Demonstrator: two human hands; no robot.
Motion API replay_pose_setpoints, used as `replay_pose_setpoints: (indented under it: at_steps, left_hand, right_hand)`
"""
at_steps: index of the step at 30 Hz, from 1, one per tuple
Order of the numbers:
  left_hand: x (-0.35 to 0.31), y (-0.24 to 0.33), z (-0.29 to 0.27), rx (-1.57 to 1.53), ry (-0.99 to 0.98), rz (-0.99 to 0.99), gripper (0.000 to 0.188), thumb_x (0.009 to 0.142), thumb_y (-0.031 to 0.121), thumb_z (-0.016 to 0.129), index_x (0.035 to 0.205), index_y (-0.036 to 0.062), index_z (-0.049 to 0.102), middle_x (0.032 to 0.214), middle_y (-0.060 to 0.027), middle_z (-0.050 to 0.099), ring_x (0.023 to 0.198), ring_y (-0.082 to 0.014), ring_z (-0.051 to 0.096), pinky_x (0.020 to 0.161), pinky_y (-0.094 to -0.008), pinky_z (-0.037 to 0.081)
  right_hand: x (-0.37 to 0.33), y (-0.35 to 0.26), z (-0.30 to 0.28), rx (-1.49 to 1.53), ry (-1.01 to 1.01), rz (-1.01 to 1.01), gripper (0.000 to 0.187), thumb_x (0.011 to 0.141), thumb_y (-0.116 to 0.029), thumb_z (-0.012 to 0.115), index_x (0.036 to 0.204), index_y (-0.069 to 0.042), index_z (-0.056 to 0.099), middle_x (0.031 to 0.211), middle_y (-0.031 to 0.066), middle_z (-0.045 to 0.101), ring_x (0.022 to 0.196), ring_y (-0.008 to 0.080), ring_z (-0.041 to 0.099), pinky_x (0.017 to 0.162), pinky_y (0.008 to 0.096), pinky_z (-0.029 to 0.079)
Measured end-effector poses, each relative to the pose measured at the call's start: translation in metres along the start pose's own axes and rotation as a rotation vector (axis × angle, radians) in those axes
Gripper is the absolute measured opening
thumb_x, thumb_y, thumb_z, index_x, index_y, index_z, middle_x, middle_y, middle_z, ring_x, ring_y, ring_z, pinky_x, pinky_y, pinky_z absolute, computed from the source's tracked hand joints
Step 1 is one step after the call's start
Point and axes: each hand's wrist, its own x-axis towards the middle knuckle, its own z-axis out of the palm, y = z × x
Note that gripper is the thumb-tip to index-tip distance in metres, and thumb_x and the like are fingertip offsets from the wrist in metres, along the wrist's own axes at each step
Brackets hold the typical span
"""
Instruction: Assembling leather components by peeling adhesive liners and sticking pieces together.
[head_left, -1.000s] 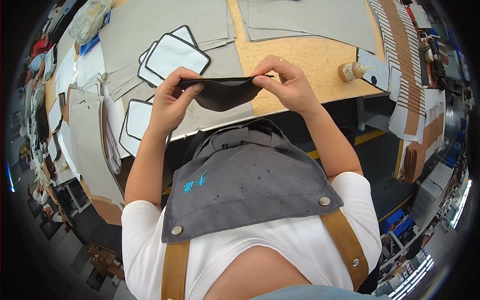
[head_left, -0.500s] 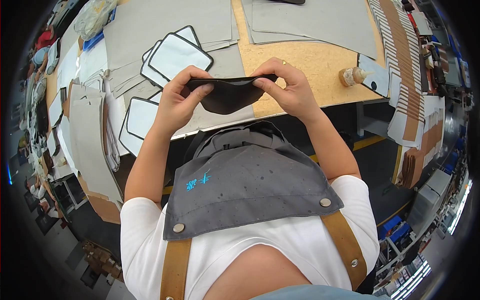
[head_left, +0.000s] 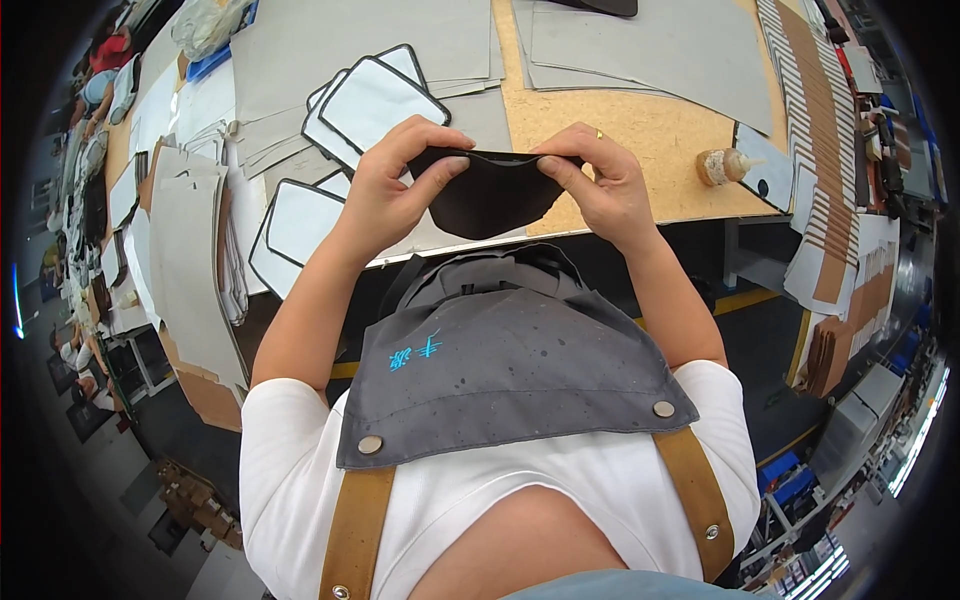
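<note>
Between my hands I hold up a black flat piece with rounded corners [head_left: 497, 200], its top edge bowed and its face toward me. My left hand [head_left: 400, 180] pinches that edge near its left end, thumb on the near side. At the right end, my right hand [head_left: 605, 185] pinches it the same way, with a ring on one finger. Just beyond the left hand lie overlapping white panels with black rims [head_left: 380, 105]. More such panels [head_left: 305, 222] rest beside my left forearm, near the table's front edge.
Large grey sheets [head_left: 640, 55] cover much of the tan table [head_left: 620, 130]. A small glue bottle with a pointed tip [head_left: 722, 167] stands at the right. Stacked grey boards [head_left: 185, 250] are at the left; a long row of brown and white pieces [head_left: 825, 150] runs along the right.
My head view has shifted, so the table appears further left before and further right now. The black piece has tipped a little and shows more of its face; both hands keep their pinch.
</note>
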Motion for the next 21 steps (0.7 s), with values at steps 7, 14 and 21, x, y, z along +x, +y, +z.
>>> replay_pose_setpoints:
  at_steps: [7, 14, 21]
  left_hand:
    - [0.0, 0.008, -0.003, 0.086, -0.031, 0.009, 0.01, 0.078, -0.001, 0.061, 0.088, 0.0022, 0.063, 0.08, -0.0054, 0.06, 0.076, -0.0149, 0.056, 0.068, -0.0245, 0.044]
    - [0.001, 0.01, 0.0, 0.208, -0.002, -0.028, 0.01, 0.077, 0.004, 0.062, 0.086, 0.0081, 0.064, 0.077, -0.0011, 0.061, 0.075, -0.0152, 0.055, 0.07, -0.0266, 0.035]
    - [0.004, 0.029, 0.008, 0.77, 0.081, 0.25, 0.01, 0.078, 0.005, 0.062, 0.088, 0.007, 0.061, 0.093, -0.0023, 0.062, 0.082, -0.0181, 0.056, 0.07, -0.0271, 0.036]
  right_hand:
    - [-0.001, -0.003, -0.001, -0.032, -0.028, 0.02, 0.006, 0.078, -0.002, 0.062, 0.084, -0.002, 0.064, 0.074, 0.005, 0.058, 0.072, 0.0146, 0.054, 0.067, 0.0254, 0.041]
    - [0.003, -0.011, 0.002, -0.478, -0.035, -0.203, 0.011, 0.079, -0.006, 0.06, 0.09, -0.006, 0.06, 0.078, 0.0065, 0.059, 0.076, 0.0232, 0.053, 0.073, 0.0313, 0.04]
    - [0.002, -0.009, 0.004, -0.369, 0.0, -0.153, 0.011, 0.079, -0.002, 0.058, 0.09, -0.005, 0.059, 0.081, 0.0074, 0.057, 0.08, 0.0248, 0.052, 0.075, 0.0326, 0.041]
